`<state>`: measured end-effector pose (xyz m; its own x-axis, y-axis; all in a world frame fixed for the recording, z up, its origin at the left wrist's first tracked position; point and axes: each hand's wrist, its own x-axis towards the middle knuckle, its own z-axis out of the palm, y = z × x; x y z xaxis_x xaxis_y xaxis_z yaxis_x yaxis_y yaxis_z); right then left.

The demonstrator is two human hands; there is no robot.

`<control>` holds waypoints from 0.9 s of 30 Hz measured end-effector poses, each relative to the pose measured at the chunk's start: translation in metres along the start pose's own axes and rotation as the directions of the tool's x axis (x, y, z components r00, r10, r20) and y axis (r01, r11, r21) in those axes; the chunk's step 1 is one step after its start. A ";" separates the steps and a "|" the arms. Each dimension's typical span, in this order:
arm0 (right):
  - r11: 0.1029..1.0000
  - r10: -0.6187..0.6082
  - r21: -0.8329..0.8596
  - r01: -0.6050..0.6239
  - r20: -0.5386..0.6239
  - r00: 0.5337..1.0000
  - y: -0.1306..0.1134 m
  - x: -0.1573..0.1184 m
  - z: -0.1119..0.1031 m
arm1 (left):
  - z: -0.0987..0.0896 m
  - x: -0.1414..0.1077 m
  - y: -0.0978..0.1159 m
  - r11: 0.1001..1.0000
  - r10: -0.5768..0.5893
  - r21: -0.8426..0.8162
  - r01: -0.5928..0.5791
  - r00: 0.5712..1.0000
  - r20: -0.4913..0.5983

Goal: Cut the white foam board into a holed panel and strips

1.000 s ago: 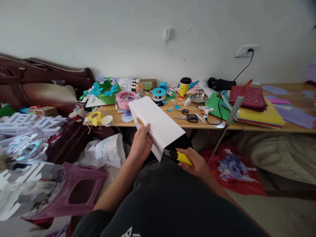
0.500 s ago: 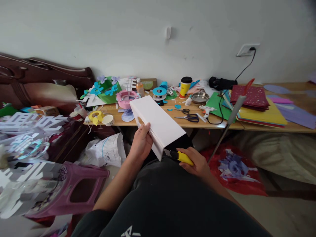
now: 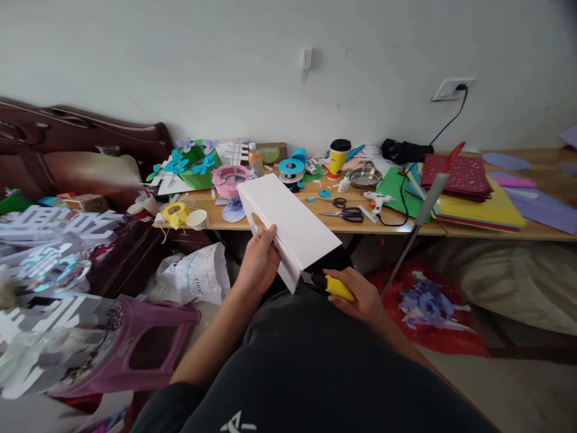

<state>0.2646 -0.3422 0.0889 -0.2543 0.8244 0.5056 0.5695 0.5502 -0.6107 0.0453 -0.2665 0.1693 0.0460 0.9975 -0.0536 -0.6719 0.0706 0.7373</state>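
Observation:
A white cardboard box (image 3: 291,219), with a round hole in its left side and a dark open near end, is tilted above my lap. My left hand (image 3: 261,258) grips its left side, thumb on the top edge. In my right hand (image 3: 358,291) is a yellow and black utility knife (image 3: 337,288). Its blade points left and meets the box's near corner; whether it has cut in there I cannot tell. My fingers wrap round the yellow handle.
A wooden table (image 3: 315,224) behind holds scissors (image 3: 345,214), a glue gun (image 3: 377,199), a yellow cup (image 3: 338,159) and stacked coloured sheets (image 3: 478,207). A pole (image 3: 419,219) slants up at right. A pink stool (image 3: 135,349) stands at lower left.
Almost nothing differs. The near end of the box and the knife have shifted very slightly right; both hands keep their holds.

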 end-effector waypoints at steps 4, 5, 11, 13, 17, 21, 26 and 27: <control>1.000 -0.001 0.006 0.001 -0.005 1.000 0.000 0.000 0.001 | 0.001 -0.002 0.001 1.000 -0.011 -0.004 0.011 1.000 0.013; 1.000 0.001 0.003 -0.001 -0.006 1.000 0.001 -0.001 0.001 | 0.001 -0.003 0.000 1.000 -0.018 -0.006 0.018 1.000 0.021; 0.999 -0.038 -0.022 0.038 0.009 0.999 0.010 -0.004 0.002 | 0.005 -0.009 -0.004 0.999 -0.042 0.022 0.040 0.996 0.073; 0.998 -0.060 -0.033 0.060 0.007 0.998 0.013 -0.005 0.001 | 0.006 -0.010 -0.005 0.999 -0.045 0.030 0.043 0.996 0.080; 0.994 -0.101 -0.052 0.100 -0.009 0.995 0.017 -0.005 0.001 | 0.008 -0.013 -0.007 0.998 -0.055 0.021 0.054 0.994 0.089; 0.992 -0.106 -0.072 0.104 -0.015 0.994 0.020 -0.006 0.002 | 0.009 -0.015 -0.009 0.997 -0.069 0.025 0.066 0.993 0.100; 0.985 -0.135 -0.111 0.133 -0.008 0.991 0.020 -0.005 0.000 | 0.011 -0.018 -0.012 0.995 -0.092 0.041 0.088 0.991 0.097; 0.985 -0.130 -0.117 0.128 -0.011 0.991 0.020 -0.005 0.000 | 0.012 -0.019 -0.012 0.995 -0.094 0.042 0.091 0.991 0.099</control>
<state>0.2774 -0.3357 0.0745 -0.3175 0.7444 0.5875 0.6200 0.6317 -0.4653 0.0613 -0.2861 0.1695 0.1825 0.9816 -0.0557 -0.6331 0.1607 0.7572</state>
